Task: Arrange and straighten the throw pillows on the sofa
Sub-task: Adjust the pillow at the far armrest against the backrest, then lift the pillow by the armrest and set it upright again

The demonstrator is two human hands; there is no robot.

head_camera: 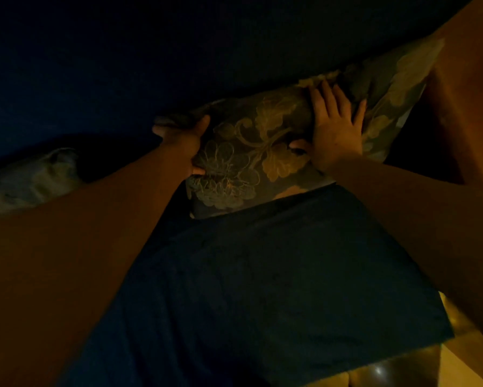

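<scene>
The room is very dim. A throw pillow with a pale floral pattern leans against the dark blue sofa back, resting on the seat cushion. My left hand grips the pillow's left edge, thumb on the front. My right hand lies flat with spread fingers on the pillow's upper right part, thumb pressed into the front. A second patterned pillow stands right behind it, partly hidden. A third pale pillow lies at the far left, half covered by my left forearm.
An orange-brown surface rises at the right, beside the pillows. The seat cushion's front edge ends at the lower right, above a yellowish floor. A shiny dark rounded object sits below that edge.
</scene>
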